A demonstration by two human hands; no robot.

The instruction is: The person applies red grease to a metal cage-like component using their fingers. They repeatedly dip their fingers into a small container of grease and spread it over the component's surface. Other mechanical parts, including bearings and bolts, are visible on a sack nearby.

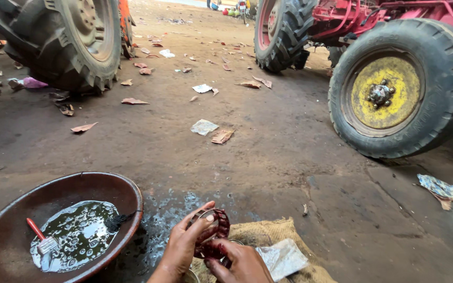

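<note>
Both my hands hold a round bearing (215, 229) with a metal ring and a red greasy roller cage, low in the middle of the view. My left hand (183, 246) wraps its fingers over the bearing's left and top side. My right hand (241, 263) grips its lower edge from below, fingers smeared red. Under my hands lies a piece of burlap sacking (273, 233) with a clear plastic bag (283, 257) on it. To the left stands a wide brown metal pan (127, 191) with dark oily liquid and a red-handled brush (42, 239) in it.
A tractor front wheel with a yellow hub (394, 89) stands at the right, a large rear tyre (281, 34) behind it. Another big tyre (74, 42) is at the upper left. Dry leaves and paper scraps (204, 127) litter the dirt floor, wet beside the pan.
</note>
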